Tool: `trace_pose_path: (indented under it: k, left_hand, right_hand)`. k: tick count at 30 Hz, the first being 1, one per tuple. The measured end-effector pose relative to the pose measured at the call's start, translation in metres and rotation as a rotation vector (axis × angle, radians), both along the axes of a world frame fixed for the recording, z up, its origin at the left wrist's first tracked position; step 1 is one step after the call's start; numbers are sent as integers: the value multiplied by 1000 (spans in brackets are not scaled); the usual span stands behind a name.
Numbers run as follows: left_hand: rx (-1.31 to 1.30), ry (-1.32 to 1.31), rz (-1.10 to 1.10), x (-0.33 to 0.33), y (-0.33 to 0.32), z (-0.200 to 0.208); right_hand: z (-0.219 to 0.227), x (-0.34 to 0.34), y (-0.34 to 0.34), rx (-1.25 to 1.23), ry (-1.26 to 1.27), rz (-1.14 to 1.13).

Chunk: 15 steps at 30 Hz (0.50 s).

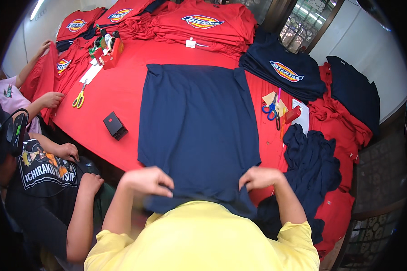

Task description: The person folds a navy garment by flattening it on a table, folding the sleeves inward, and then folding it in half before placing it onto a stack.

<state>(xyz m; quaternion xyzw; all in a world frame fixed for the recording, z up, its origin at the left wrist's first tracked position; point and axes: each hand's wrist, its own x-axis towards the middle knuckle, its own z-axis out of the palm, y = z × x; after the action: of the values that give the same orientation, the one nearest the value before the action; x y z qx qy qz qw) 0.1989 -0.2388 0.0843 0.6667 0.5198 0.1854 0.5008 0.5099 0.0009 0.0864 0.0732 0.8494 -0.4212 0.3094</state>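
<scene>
A navy T-shirt lies spread on the red-covered table in front of me, its far edge straight and its near end hanging toward my body. My left hand is closed on the cloth near the shirt's left near corner, fingers bent downward. At the right near corner, my right hand pinches the fabric between thumb and fingers. Slight folds run along the shirt between both hands. Part of its near edge is hidden by my yellow shirt.
Stacked red shirts and folded navy shirts line the far side. A black box, yellow scissors, a red tape dispenser and blue scissors lie around. A crumpled navy garment is at right. Two people work at left.
</scene>
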Motion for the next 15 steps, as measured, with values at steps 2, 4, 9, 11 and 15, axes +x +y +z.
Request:
trace_pose_path:
  k: [2,4,9,11,15]
  left_hand:
    - [124,-599,487,-24,20,-13]
    - [344,-977,1200,-38,64,-4]
    - [201,112,1172,-60,66,-49]
    - [284,424,1167,-58,46,-83]
    - [512,280,1426,-41,38,-93]
  right_hand:
    - [5,-7,38,78,428,-267]
    - [-12,-12,82,-347,842,-1138]
    - [-77,14,113,382,567,-1215]
    - [-95,18,94,339,514,-1203]
    - [-105,17,78,495,617,-1287]
